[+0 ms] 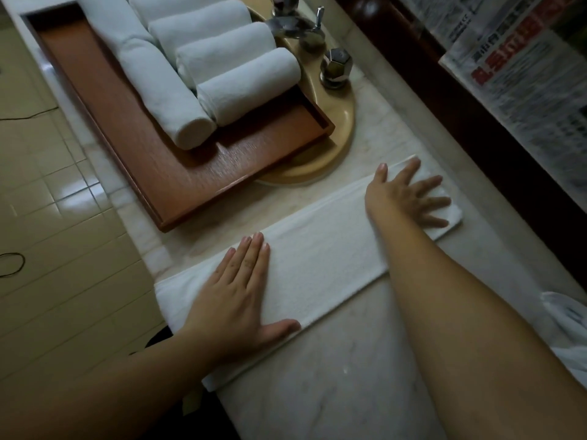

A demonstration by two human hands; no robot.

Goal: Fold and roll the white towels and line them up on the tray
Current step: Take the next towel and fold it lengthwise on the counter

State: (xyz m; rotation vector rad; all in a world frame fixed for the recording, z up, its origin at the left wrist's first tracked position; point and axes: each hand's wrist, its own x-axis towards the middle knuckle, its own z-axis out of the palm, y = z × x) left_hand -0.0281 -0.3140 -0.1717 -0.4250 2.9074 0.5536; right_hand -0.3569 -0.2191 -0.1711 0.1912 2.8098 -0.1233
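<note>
A white towel, folded into a long narrow strip, lies flat across the marble counter. My left hand presses flat on its near-left end, fingers straight and together. At the far-right end my right hand rests flat on it with fingers spread. A wooden tray sits beyond the towel, partly over the sink. Several rolled white towels lie side by side on it, and a longer roll lies along their left ends.
A beige sink basin with chrome tap and knob is behind the tray. Newspaper covers the surface at right. More white cloth lies at the right edge. A tiled floor drops away left.
</note>
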